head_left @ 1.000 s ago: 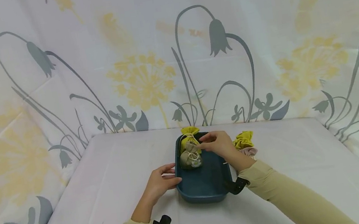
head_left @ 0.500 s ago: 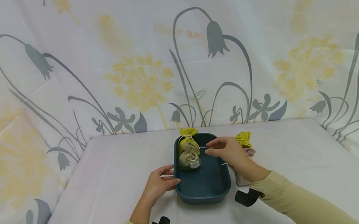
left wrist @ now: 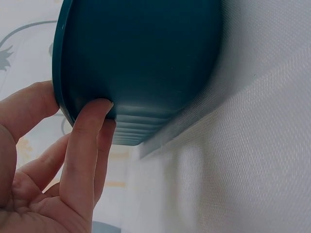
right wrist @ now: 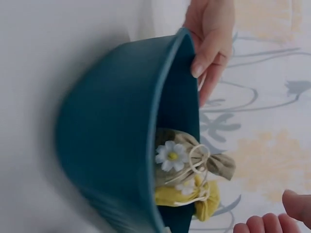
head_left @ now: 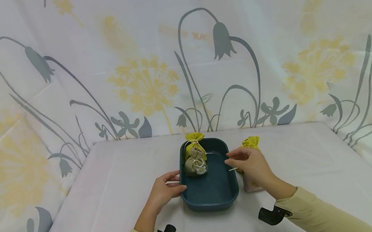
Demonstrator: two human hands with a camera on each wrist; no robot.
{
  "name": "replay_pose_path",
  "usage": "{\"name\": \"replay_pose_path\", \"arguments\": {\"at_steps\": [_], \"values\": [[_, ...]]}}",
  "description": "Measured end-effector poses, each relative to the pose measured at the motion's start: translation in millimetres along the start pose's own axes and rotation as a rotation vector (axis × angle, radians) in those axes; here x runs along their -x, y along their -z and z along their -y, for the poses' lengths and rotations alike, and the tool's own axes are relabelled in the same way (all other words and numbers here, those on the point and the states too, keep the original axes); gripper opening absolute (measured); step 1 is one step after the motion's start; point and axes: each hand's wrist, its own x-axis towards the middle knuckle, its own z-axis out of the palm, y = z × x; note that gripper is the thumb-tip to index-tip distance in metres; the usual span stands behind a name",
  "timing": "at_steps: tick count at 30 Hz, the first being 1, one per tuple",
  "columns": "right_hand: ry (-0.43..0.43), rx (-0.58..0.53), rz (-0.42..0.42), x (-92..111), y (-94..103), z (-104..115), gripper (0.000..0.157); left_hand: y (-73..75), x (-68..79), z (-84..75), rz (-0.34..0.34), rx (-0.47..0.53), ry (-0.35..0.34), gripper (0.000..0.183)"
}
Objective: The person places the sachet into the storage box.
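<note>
My left hand [head_left: 162, 188] grips the left wall of a dark teal plastic bin [head_left: 211, 203], thumb over the rim and fingers outside; the left wrist view shows fingertips pressed on the bin wall [left wrist: 146, 58]. Inside the bin, at its far left, a taupe drawstring pouch [head_left: 194, 166] with a white flower [right wrist: 171, 156] stands in front of a yellow drawstring pouch [head_left: 194, 136]. My right hand [head_left: 253, 164] hovers by the bin's right rim, fingers loosely bent and holding nothing. A white cord end [head_left: 232, 169] lies over that rim, just below the fingertips.
Right of the bin, partly hidden behind my right hand, are another yellow pouch [head_left: 251, 141] and a pink pouch [head_left: 251, 185]. A white cloth [head_left: 115, 176] covers the table, and a flower-printed curtain [head_left: 144, 37] stands behind it.
My right hand has drawn back from the taupe pouch's neck to the right, past the bin's right rim. The left hand keeps its hold, and both pouches inside stay in place.
</note>
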Motion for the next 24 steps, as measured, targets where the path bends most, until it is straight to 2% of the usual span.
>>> {"name": "replay_pose_path", "arguments": {"at_steps": [14,24], "values": [[0.054,0.022,-0.091,23.1,18.7,-26.4,0.033,0.2,3.8,-2.5,-0.004,-0.006,-0.004,0.058],[0.061,0.023,-0.168,33.1,33.1,-42.9,0.036,0.2,2.3,-0.1,-0.003,-0.011,-0.015,0.057]]}}
